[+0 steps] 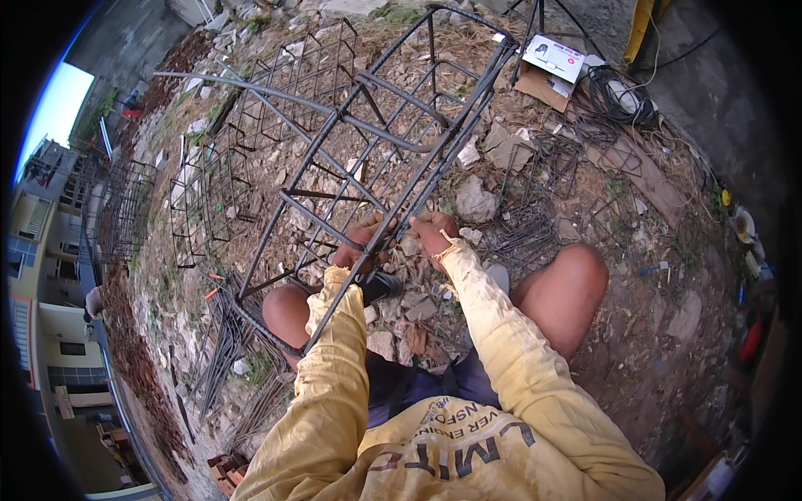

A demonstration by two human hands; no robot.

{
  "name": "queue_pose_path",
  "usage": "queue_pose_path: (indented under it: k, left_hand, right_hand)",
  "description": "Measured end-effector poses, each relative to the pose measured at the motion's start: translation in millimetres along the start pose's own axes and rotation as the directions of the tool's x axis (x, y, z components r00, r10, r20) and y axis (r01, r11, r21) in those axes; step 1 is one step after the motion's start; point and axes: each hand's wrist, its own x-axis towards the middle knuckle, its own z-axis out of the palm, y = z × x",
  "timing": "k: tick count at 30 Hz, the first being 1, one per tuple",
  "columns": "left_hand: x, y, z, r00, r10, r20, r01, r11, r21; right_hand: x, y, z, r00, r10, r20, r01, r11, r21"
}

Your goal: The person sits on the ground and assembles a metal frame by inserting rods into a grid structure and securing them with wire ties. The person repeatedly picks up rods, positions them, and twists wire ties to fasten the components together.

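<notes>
On rubble-strewn ground [668, 275], both hands [434, 230] grip a rebar cage [368, 134].

Single view, head-mounted, wide fisheye. It looks steeply down over the person's chest and yellow sleeves onto the rubble-strewn ground [668, 275]. The rebar cage [368, 142] and both knees sit close beneath the lens, filling the centre. Straight bars bend toward the rim. The left edge reaches a building [42, 250] and some sky. No second view overlaps.
</notes>
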Motion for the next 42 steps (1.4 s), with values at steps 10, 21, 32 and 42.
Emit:
queue_pose_path:
  k: [10,21,32,42]
  left_hand:
    - [7,0,-7,1.000,-0.027,0.012,0.025,0.994,0.109]
    - [5,11,11,1.000,-0.020,0.020,0.019,0.998,0.060]
    - [4,8,15,0.999,0.035,-0.034,-0.031,0.994,0.103]
    - [9,-1,13,0.998,0.048,-0.033,-0.043,0.993,0.114]
  right_hand:
    - [16,5,-9,0.999,-0.040,0.019,0.040,0.999,-0.031]
    - [-8,-4,-22,0.955,-0.205,0.214,0.284,0.840,-0.462]
    - [0,-16,-11,0.711,-0.685,0.157,0.624,0.511,-0.591]
    - [11,13,-9,0.892,-0.441,-0.094,0.335,0.788,-0.516]
